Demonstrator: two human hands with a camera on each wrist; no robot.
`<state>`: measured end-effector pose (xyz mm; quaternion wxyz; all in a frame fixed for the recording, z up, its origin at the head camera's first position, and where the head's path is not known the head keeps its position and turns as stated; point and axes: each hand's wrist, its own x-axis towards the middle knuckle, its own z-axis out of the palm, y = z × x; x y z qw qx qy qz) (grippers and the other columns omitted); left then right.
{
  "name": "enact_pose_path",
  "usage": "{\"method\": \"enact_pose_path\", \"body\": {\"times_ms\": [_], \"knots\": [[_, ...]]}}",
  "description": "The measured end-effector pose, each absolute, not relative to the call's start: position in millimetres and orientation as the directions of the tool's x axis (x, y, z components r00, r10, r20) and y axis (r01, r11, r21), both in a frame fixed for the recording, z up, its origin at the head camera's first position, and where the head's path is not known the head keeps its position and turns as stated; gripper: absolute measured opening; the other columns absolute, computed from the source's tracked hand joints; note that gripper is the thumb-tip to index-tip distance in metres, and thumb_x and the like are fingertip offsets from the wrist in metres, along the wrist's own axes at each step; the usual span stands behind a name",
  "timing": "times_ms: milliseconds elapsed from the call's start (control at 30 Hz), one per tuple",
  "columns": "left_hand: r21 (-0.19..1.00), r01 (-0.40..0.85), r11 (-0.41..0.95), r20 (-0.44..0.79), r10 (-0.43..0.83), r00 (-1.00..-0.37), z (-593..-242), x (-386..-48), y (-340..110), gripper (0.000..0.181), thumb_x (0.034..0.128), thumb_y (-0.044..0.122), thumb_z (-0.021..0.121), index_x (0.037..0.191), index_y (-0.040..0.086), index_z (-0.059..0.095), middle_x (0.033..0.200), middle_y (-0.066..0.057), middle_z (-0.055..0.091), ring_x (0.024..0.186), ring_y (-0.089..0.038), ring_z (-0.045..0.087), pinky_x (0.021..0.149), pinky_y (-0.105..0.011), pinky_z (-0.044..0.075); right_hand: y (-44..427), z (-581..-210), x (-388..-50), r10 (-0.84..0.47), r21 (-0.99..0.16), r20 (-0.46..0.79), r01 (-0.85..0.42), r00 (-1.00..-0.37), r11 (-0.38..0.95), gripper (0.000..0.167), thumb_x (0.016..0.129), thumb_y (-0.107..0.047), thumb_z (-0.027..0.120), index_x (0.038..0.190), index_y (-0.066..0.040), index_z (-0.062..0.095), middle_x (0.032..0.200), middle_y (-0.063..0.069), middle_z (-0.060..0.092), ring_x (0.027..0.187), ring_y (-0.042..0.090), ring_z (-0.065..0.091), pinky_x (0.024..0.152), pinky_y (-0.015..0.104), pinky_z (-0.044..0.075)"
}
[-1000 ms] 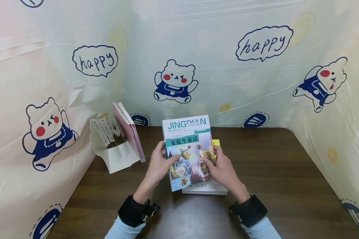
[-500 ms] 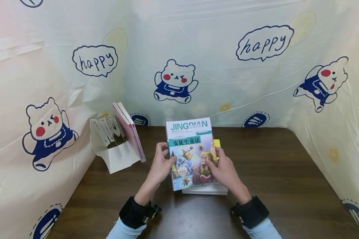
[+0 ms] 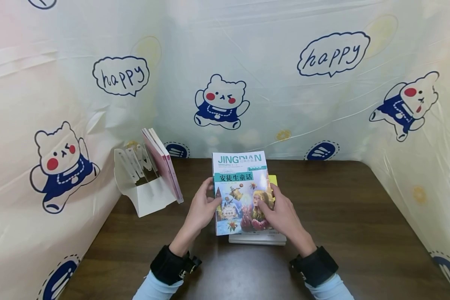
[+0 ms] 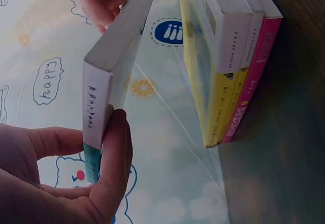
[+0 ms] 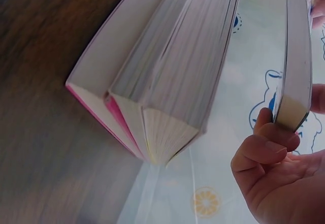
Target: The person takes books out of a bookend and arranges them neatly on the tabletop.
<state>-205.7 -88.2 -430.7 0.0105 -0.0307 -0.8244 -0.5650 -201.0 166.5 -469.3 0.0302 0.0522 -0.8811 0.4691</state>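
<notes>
A book with a white and blue cover (image 3: 240,196) is held up by both hands, above a stack of books (image 3: 258,239). The left hand (image 3: 201,208) grips its left edge, thumb on the cover; in the left wrist view its fingers lie around the spine of the book (image 4: 96,112). On the opposite edge the right hand (image 3: 285,214) pinches the book, thumb in front. The right wrist view has curled fingers of the right hand (image 5: 279,173) behind the book (image 5: 298,56). Yellow and pink spines show on the stack (image 4: 233,102), which rests on the table.
A white bookend rack (image 3: 153,198) stands at the left of the brown table (image 3: 341,216), with pink-covered books (image 3: 164,166) leaning upright at its right side. A printed curtain (image 3: 270,83) surrounds the table's back and sides.
The held book has shifted slightly right and turned more upright, its bottom edge a little higher. Both hands still hold it, the left having moved slightly right. The stack and rack stay put.
</notes>
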Motion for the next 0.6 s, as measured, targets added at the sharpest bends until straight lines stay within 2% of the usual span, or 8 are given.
{"method": "enact_pose_path", "body": {"times_ms": [267,433,533,600], "knots": [[0.897,0.087,0.434,0.073,0.048,-0.996,-438,-210,-83,0.067,0.1017,0.001,0.064,0.162,0.002,0.034,0.143,-0.021,0.052,0.1,-0.028,0.068,0.075,-0.038,0.059,170,-469,-200,-0.046,-0.805,0.071,-0.084,-0.996,0.588,0.078,0.099,-0.039,0.071,0.159,-0.007,0.033,0.137,0.018,0.06,0.114,0.031,0.063,0.1,0.056,0.054],[0.881,0.139,0.451,0.119,0.072,-0.99,-441,-210,-79,0.069,0.1012,-0.003,0.063,0.163,0.007,0.033,0.144,-0.024,0.053,0.097,-0.029,0.067,0.075,-0.04,0.058,173,-470,-200,-0.038,-0.795,0.061,-0.071,-0.997,0.603,0.078,0.098,-0.037,0.071,0.158,-0.005,0.033,0.142,0.02,0.058,0.118,0.034,0.062,0.102,0.057,0.052],[0.875,0.161,0.456,0.13,0.099,-0.987,-443,-209,-77,0.071,0.1007,-0.005,0.062,0.163,0.01,0.032,0.146,-0.025,0.052,0.108,-0.034,0.065,0.084,-0.047,0.058,174,-470,-200,-0.033,-0.796,0.043,-0.055,-0.999,0.603,0.078,0.098,-0.036,0.071,0.158,-0.004,0.033,0.142,0.021,0.058,0.117,0.033,0.062,0.101,0.056,0.053],[0.874,0.172,0.455,0.132,0.12,-0.984,-444,-210,-76,0.07,0.101,-0.005,0.061,0.163,0.009,0.031,0.15,-0.025,0.049,0.123,-0.039,0.061,0.096,-0.053,0.055,174,-471,-200,-0.032,-0.796,0.032,-0.045,-0.999,0.603,0.079,0.098,-0.036,0.071,0.159,-0.004,0.033,0.142,0.021,0.058,0.115,0.033,0.063,0.1,0.054,0.055]]}}
